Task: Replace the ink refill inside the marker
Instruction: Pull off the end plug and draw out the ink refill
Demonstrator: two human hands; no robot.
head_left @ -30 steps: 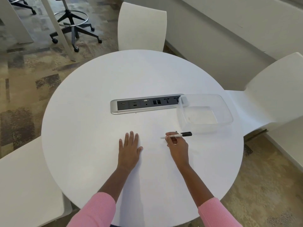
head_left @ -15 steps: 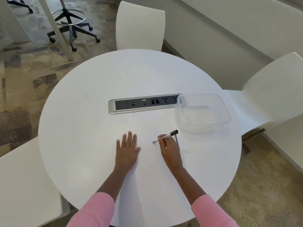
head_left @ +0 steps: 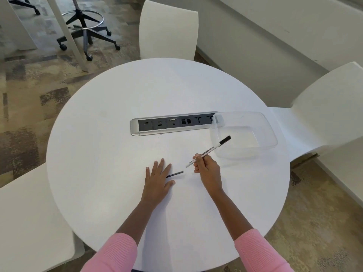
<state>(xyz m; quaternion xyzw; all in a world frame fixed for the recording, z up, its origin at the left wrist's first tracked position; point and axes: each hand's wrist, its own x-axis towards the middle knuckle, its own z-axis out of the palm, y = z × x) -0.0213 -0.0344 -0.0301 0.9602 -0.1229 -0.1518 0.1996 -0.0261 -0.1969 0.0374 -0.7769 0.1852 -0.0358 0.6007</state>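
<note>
right hand grips marker, cap end up-right, open end down-left. thin dark rod, probably refill, flat on table, touching flat, empty left hand; left nearer.

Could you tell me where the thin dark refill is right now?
The refill lies on the table, partly under the left hand, left of the marker.
</note>
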